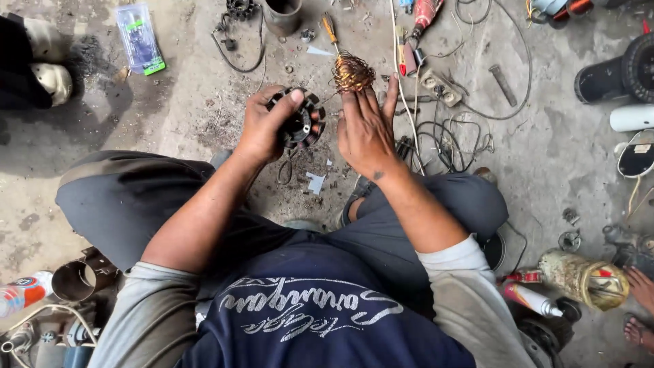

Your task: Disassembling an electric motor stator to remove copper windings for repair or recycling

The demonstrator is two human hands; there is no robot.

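Observation:
My left hand [262,126] grips a round black stator core [303,125] with slotted poles, thumb laid over its top edge. My right hand [364,129] is beside it, fingers stretched upward, holding a tangled bundle of copper wire [353,72] at the fingertips. Both hands are above the concrete floor, between my knees, which are in dark trousers.
A screwdriver with an orange handle [330,31] lies just beyond the copper bundle. Loose cables [449,136] and a power strip [441,87] spread to the right. A metal tube [282,15], a plastic packet [139,39], a spray can [531,298] and another person's foot [640,289] lie around.

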